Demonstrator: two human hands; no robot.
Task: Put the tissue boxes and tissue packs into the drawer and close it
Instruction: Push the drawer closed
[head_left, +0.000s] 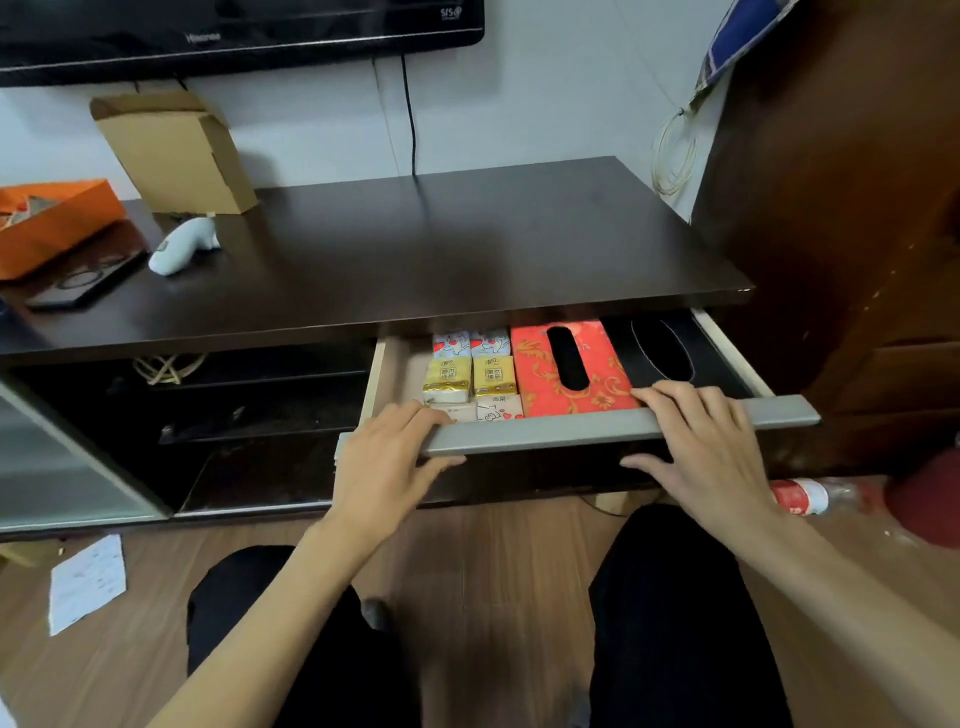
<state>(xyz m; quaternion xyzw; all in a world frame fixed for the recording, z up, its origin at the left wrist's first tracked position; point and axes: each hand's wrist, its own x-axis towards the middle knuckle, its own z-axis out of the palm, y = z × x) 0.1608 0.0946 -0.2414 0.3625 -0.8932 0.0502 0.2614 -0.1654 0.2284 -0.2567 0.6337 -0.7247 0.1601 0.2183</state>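
Gripping the grey front panel (597, 428) of the partly open cream-walled drawer (375, 374), both hands rest on its top edge. The left hand (387, 467) sits at the panel's left end, fingers curled over the rim and thumb stretched along the panel's face below. The right hand (701, 457) sits toward the right end, fingers laid over the rim and thumb spread beneath it.

Inside the drawer, the red tissue box with gold floral print (540, 374) lies flat, its dark oval slot facing up. Just beside it on the right lies the black tissue box (623, 353), also slot up. To the left, 2 yellow tissue packs (470, 378) sit side by side, 2 white cartoon-printed packs (471, 343) behind them and 2 more pale packs (498, 408) in front, against the front panel.

The dark wooden cabinet top (441, 244) overhangs the drawer's rear part.
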